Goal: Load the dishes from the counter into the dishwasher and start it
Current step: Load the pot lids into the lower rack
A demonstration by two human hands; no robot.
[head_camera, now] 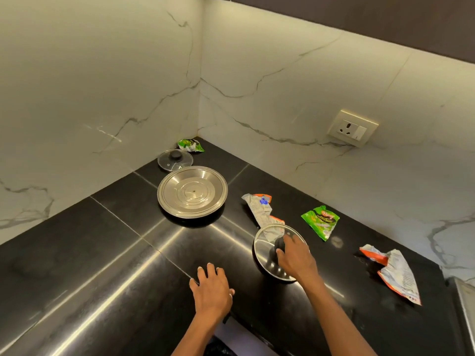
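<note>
Single head-worn view, wide-angle. Looked forward and down on black tabletop (102, 253) from above its near edge, close in. Faced corner where two marble walls (282, 86) met; corner seam ran down upper middle of frame. Forearms (334, 317) showed at bottom edge; left hand (212, 289) and right hand (295, 258), latter on glass lid (264, 242), sat in lower middle, nearest lens. Wall socket (352, 128) fell at right; dark cabinet (385, 21) cut top right corner. Tabletop filled lower half of frame.
</note>
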